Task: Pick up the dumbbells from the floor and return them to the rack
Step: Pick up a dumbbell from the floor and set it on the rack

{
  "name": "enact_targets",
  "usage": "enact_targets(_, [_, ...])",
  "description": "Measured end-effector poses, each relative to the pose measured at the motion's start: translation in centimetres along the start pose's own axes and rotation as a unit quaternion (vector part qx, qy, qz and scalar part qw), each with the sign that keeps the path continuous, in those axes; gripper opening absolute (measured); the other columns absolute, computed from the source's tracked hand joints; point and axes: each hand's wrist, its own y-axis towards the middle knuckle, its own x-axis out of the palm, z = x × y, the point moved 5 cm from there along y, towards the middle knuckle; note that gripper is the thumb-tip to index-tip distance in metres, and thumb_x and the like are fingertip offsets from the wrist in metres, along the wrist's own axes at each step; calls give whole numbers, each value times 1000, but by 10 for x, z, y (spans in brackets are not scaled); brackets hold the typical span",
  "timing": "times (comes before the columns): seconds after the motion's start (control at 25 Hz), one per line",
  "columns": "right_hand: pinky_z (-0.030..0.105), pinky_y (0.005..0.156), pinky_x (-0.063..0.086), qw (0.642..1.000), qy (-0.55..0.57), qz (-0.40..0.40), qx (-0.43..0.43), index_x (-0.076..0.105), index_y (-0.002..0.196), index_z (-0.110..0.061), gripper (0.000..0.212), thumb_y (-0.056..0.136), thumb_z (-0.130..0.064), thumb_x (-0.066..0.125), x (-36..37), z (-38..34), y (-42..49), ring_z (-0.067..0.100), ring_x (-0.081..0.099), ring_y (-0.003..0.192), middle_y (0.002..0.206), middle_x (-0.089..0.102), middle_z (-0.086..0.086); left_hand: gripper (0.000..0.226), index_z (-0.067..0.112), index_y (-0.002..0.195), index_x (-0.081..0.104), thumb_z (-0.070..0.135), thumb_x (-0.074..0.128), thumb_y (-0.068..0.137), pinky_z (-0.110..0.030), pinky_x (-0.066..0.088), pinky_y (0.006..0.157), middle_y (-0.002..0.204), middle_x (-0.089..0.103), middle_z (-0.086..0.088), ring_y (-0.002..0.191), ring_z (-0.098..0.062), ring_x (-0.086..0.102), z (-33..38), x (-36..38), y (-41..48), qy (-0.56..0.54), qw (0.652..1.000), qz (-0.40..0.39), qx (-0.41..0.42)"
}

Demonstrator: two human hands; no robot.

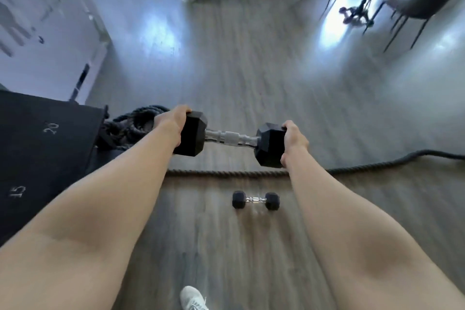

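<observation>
The left hand (171,123) and right hand (293,139) clasp the end heads of the raised dumbbell (230,138); palm-only holds could slip, dropping it onto the second dumbbell (256,200) lying on the floor (239,70) below. The black box (37,148) at left reads "20" and "15".

Two numbers can be read, both in pale figures on the top face of the black box (42,148) that stands left of the coiled rope (130,126). "20" (51,128) sits on the part of the box nearest the rope; "15" (17,192) sits farther from the rope, toward the near left corner. Both are turned sideways to the viewer. No other text is legible.
</observation>
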Motion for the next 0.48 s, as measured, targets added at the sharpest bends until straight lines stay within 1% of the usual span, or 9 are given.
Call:
enact_targets(0.08, [40, 78, 57, 999, -21, -33, -7, 66, 105, -10, 46, 65, -34, 67, 60, -8, -29, 30, 66, 85, 99, 68, 10, 48, 11, 91, 62, 44, 73, 58, -46, 56, 85, 104, 70, -13, 92, -31, 68, 34, -62, 9, -18, 999, 29, 33])
enact_targets(0.12, [43, 80, 57, 999, -25, -48, -4, 67, 104, -10, 45, 65, -33, 67, 87, -9, -41, 31, 68, 86, 100, 69, 10, 44, 10, 91, 59, 42, 74, 65, -43, 56, 84, 105, 68, -13, 94, -31, 67, 46, -87, 8, -29, 998, 45, 44])
enact_targets(0.16, [45, 80, 58, 997, -30, -74, 0, 68, 103, -10, 42, 66, -31, 67, 118, -9, -56, 30, 68, 86, 98, 69, 10, 46, 9, 96, 55, 40, 75, 69, -41, 57, 82, 104, 65, -13, 94, -31, 65, 56, -117, 11, -54, 995, 67, 52])
enact_targets(0.2, [43, 79, 58, 995, -40, -95, 7, 68, 101, -10, 38, 68, -30, 67, 146, -5, -69, 29, 68, 84, 96, 69, 8, 51, 8, 102, 52, 38, 77, 69, -41, 57, 81, 104, 64, -12, 92, -31, 65, 61, -147, 16, -77, 991, 91, 55])
enact_targets(0.28, [37, 71, 56, 990, -65, -128, 8, 68, 101, -11, 35, 71, -29, 66, 200, 8, -87, 28, 66, 80, 92, 67, 7, 63, 7, 112, 54, 39, 78, 63, -42, 58, 77, 102, 65, -11, 87, -29, 66, 63, -200, 26, -99, 986, 129, 36])
enact_targets(0.32, [38, 69, 56, 985, -80, -152, 11, 68, 104, -11, 38, 71, -30, 66, 227, 17, -94, 28, 67, 81, 93, 67, 7, 63, 8, 113, 57, 39, 78, 63, -40, 58, 74, 100, 66, -11, 84, -28, 65, 58, -225, 32, -108, 983, 149, 26])
enact_targets(0.4, [39, 67, 57, 972, -125, -198, 24, 67, 109, -11, 44, 70, -32, 66, 272, 41, -108, 30, 69, 84, 98, 68, 10, 53, 10, 109, 59, 38, 76, 68, -35, 53, 65, 94, 63, -10, 79, -25, 62, 41, -267, 35, -129, 975, 182, 4])
enact_targets(0.48, [38, 60, 56, 956, -161, -242, 38, 63, 111, -12, 44, 73, -33, 67, 314, 66, -121, 32, 67, 85, 100, 66, 11, 46, 10, 105, 61, 36, 76, 71, -32, 47, 56, 91, 63, -8, 74, -23, 61, 23, -305, 34, -153, 960, 233, -14])
